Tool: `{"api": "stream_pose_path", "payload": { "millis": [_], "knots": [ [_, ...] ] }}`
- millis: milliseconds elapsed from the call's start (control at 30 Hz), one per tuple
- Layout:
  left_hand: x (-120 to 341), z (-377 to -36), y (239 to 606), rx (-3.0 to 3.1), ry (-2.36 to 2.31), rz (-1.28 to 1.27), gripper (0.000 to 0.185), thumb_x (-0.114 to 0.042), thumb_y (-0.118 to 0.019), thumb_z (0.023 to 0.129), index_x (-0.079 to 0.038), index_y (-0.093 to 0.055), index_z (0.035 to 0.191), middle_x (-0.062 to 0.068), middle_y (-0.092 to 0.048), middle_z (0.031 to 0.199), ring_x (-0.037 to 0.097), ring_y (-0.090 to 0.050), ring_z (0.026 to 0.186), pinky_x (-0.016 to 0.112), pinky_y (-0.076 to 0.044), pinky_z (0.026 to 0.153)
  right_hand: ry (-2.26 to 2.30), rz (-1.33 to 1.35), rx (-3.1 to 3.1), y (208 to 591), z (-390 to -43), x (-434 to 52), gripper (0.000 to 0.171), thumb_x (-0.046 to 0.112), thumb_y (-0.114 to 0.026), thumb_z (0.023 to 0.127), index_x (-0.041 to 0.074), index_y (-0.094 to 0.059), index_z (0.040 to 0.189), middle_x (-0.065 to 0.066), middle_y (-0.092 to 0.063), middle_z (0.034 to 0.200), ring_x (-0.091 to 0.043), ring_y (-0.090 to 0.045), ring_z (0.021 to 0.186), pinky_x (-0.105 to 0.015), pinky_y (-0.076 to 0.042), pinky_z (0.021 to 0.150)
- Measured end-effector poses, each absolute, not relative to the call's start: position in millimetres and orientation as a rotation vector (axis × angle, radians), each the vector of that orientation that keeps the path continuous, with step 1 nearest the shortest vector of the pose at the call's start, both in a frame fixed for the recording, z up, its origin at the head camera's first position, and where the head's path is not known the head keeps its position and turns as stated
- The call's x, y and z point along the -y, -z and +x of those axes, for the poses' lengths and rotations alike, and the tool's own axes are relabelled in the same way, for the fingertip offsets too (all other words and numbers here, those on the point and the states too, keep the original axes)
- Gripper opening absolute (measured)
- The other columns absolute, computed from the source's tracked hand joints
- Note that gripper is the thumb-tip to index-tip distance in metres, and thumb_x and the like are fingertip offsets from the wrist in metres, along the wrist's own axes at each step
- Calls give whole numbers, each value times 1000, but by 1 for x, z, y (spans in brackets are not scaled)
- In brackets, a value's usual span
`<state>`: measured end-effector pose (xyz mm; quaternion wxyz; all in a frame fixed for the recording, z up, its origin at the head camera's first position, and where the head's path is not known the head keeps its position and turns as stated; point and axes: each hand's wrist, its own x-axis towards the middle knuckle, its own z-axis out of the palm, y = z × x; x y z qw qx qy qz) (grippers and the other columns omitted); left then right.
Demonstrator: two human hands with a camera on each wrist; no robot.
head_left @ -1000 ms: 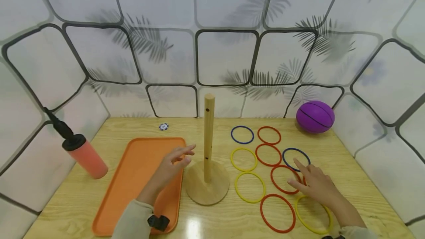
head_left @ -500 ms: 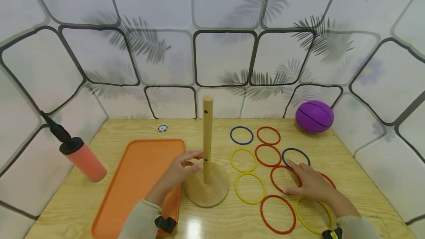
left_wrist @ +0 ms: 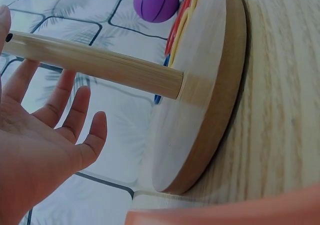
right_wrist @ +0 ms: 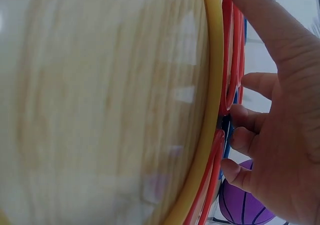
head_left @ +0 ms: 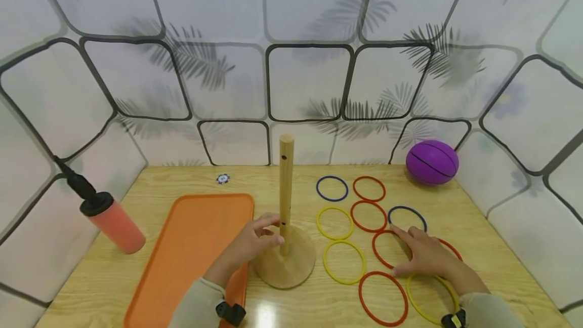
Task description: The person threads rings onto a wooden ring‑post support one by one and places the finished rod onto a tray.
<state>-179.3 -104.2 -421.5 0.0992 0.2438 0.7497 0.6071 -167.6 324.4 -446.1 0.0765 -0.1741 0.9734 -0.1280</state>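
Observation:
A wooden peg stand has an upright post (head_left: 286, 186) on a round base (head_left: 300, 270). My left hand (head_left: 248, 243) holds the lower post between thumb and fingers; in the left wrist view its fingertips (left_wrist: 67, 80) meet the post's side, the smaller two spread free. Over a red ring (head_left: 374, 251) on the table, my right hand (head_left: 428, 257) reaches with fingers spread; its thumb and forefinger come down at the ring's edge. It partly covers this ring and another red ring (head_left: 452, 249). A blue ring (head_left: 407, 207) lies just beyond the fingers.
Several flat rings, including a yellow ring (head_left: 324, 262) and a front red ring (head_left: 382, 324), lie right of the stand. An orange tray (head_left: 182, 257) is at left, beside a pink hand pump (head_left: 118, 227). A purple ball (head_left: 431, 162) and a poker chip (head_left: 223, 178) sit farther back.
My left hand has moved right from above the tray to the post. My right hand has come down and left over the red ring. The stand and rings have stayed put.

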Motion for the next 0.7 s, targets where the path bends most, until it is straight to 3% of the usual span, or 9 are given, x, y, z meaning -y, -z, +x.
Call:
{"api": "stream_pose_path", "payload": {
  "millis": [233, 700],
  "knots": [
    [104, -181, 426, -2196, -1787, 704, 46, -15, -67, 88, 0, -56, 130, 14, -48, 137, 24, -47, 116, 44, -39, 96, 417, -540, -2888, 445, -168, -322, 106, 64, -76, 62, 4, -41, 143, -2, -42, 89, -15, -35, 73, -33, -30, 64],
    [100, -179, 426, -2185, -1784, 689, 49, -8, -67, 88, 1, -53, 133, 18, -49, 136, 24, -47, 115, 49, -38, 97, 509, -542, -2920, 453, -172, -323, 102, 64, -78, 60, 5, -46, 138, -3, -29, 82, -16, -27, 68, -27, -21, 59]
  ]
}}
